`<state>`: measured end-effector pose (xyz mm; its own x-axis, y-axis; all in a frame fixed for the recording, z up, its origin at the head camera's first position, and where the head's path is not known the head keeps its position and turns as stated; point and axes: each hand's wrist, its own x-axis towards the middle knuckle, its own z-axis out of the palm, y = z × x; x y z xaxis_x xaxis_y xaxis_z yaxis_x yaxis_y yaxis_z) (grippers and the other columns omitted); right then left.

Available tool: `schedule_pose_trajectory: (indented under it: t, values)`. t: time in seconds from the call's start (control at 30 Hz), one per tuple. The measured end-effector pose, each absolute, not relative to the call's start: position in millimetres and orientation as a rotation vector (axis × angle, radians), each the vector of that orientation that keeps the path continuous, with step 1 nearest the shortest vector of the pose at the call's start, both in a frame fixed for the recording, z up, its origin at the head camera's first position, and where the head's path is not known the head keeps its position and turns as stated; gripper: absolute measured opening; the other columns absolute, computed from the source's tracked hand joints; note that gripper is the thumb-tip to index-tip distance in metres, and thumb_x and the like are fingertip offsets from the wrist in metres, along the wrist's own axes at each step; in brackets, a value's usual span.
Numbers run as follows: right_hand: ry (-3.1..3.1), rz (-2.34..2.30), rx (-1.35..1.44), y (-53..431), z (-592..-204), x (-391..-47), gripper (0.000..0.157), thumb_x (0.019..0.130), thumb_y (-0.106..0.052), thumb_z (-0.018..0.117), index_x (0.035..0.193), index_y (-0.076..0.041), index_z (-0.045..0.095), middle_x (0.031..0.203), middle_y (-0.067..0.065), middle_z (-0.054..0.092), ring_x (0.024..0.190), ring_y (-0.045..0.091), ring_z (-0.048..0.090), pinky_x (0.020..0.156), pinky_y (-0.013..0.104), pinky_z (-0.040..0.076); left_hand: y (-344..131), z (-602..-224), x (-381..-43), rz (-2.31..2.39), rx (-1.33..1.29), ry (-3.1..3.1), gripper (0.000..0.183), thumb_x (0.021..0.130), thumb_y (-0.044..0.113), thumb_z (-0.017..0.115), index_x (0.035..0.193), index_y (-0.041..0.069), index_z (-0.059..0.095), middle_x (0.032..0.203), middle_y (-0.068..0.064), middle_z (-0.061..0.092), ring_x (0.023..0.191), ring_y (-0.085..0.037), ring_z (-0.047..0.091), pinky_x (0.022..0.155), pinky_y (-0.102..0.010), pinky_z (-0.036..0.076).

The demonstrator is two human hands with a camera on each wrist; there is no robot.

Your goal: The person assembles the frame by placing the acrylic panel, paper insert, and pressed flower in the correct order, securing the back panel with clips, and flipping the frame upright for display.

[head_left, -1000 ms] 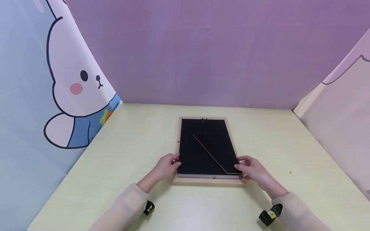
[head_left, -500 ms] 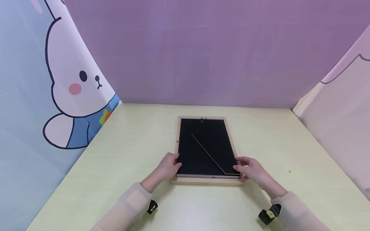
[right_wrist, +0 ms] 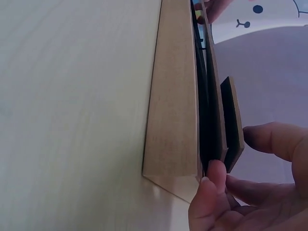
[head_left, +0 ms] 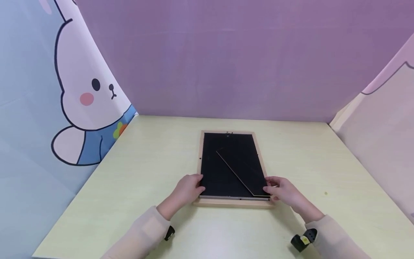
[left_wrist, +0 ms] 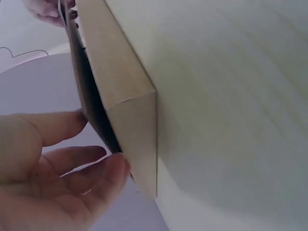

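Near: a pale wooden rectangular frame (head_left: 233, 204) lies flat on a pale yellow-green table (head_left: 155, 154), about midway between the table's left and right edges. The left hand (head_left: 187, 188) pinches the left edge of a black rectangular backing board (head_left: 216, 178), raised at its near end; the right hand (head_left: 286, 192) grips its near-right corner and slanted black stand flap (head_left: 253, 185). Far: purple backdrop (head_left: 226, 64).

Clothed in a pale beige fabric sleeve (head_left: 150, 225), the left arm (head_left: 129, 244) is slanting forward and inward, and the right arm (head_left: 333, 235), sleeved alike, is mirroring it. The bare left hand (head_left: 185, 189) is pinching between thumb and bent fingers; the bare right hand (head_left: 284, 191), facing it, is pinching likewise, its thumb pressing above and fingertips curling underneath.
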<state>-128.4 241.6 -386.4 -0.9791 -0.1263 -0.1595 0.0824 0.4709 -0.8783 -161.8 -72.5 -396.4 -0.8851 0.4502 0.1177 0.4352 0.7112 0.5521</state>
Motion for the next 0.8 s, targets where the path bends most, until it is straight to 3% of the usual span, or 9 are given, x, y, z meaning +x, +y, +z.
schedule_pose_trajectory:
  t: [0.8]
  values:
    - [2.555,-1.418,-0.108,240.0,-386.4,-127.0,0.053,0.085,-0.005,0.06,0.124,0.022,0.037,0.102,0.019,0.052,0.078,0.019,0.053,0.062,0.031,0.048,-72.2,-393.2,-158.2,0.837,0.713,2.803,0.041,0.087,0.01,0.063,0.119,-0.014,0.054,0.127,-0.03,0.046,0.114,-0.04,0.047,0.091,-0.046,0.041]
